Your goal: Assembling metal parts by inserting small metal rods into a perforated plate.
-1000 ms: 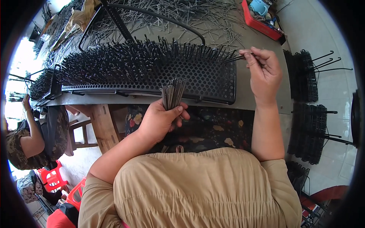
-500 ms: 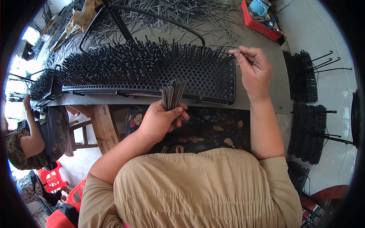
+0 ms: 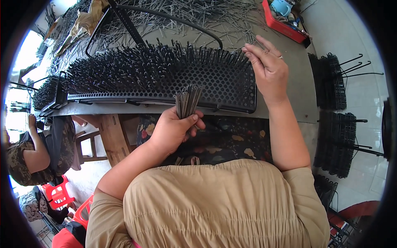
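My left hand [image 3: 178,128] is wrapped round an upright bundle of thin grey metal rods [image 3: 188,101] with looped top ends, in front of the rack's near edge. Beyond it stands a black perforated rack [image 3: 219,87], its holes crowded with dark upright rods [image 3: 124,68] on the left and along the far side. At the rack's far right corner is my right hand [image 3: 269,68]. Its thumb and forefinger pinch at the top of a thin rod among those standing there, while its other fingers stretch away; the fingertips partly hide that rod.
Loose rods [image 3: 198,18] lie heaped on the table behind the rack, below a bent black frame [image 3: 173,18]. A red tray [image 3: 285,31] with a blue mug [image 3: 281,7] sits at the far right. Black hooked racks [image 3: 333,82] stand at the right. Another person [image 3: 37,149] works at the left.
My right hand has shifted slightly left and away from me, its outer fingers now stretched out. The few rods seen in its pinch before no longer stick out. My left hand holds still.
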The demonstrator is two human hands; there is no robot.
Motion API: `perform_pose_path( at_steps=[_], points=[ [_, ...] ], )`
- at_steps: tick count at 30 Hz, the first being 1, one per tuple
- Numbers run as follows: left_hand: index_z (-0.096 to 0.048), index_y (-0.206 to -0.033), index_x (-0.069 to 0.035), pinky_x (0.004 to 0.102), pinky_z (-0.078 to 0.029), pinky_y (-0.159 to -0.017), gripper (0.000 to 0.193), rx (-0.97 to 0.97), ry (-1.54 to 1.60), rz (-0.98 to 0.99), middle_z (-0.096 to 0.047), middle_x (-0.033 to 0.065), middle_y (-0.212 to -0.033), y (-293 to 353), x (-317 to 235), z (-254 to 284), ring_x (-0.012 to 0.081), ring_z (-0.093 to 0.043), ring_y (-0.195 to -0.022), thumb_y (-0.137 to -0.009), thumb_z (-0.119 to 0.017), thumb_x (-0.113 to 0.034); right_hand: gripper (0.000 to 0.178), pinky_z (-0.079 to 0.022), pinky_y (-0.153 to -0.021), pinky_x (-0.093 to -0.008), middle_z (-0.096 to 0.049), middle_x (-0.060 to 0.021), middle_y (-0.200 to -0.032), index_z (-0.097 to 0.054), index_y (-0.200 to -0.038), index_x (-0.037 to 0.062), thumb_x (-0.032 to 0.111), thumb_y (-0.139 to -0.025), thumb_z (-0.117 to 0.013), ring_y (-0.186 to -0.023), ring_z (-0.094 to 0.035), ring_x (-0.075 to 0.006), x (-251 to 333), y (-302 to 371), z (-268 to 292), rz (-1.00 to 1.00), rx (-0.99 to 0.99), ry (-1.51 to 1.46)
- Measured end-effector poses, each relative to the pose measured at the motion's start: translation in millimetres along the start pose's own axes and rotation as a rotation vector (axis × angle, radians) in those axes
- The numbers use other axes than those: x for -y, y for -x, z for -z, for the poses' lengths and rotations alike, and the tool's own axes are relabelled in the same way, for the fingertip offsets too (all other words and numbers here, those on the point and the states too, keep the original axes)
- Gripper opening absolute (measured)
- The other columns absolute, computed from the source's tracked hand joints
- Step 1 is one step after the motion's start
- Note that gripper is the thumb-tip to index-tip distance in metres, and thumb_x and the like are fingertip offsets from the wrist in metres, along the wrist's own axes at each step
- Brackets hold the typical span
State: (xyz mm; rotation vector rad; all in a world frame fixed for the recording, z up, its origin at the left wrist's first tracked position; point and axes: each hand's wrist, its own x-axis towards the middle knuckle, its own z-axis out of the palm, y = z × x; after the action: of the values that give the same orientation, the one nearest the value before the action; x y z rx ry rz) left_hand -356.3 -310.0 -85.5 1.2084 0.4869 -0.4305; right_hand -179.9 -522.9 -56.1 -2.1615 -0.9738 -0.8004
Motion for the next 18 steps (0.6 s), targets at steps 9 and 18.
perform_pose_path(
  at_steps=[9,18],
  points=[
    [-0.059,-0.105,-0.001,0.0197,-0.039,-0.044,0.013,0.024,0.034,-0.008,-0.067,0.0079,-0.084,1,-4,-1,0.008,-0.055,-0.058,-0.097,-0.053,-0.01,0.018,-0.044,-0.101,-0.037,-0.074,-0.0062,-0.094,-0.074,-0.1,0.0068,0.003,-0.083,-0.07,-0.115,-0.061,-0.0259,-5,1,7,-0.093,0.018,-0.077],
    [-0.059,-0.111,-0.002,0.0192,-0.039,-0.046,0.018,0.076,0.062,-0.081,-0.067,0.0073,-0.087,8,-4,-7,0.0075,-0.055,-0.06,-0.099,-0.05,-0.013,0.031,-0.049,-0.06,-0.0197,-0.069,-0.007,-0.093,-0.061,-0.115,-0.001,0.001,-0.085,-0.067,-0.077,-0.064,-0.0082,86,12,21,-0.852,0.377,-0.833]
  ],
)
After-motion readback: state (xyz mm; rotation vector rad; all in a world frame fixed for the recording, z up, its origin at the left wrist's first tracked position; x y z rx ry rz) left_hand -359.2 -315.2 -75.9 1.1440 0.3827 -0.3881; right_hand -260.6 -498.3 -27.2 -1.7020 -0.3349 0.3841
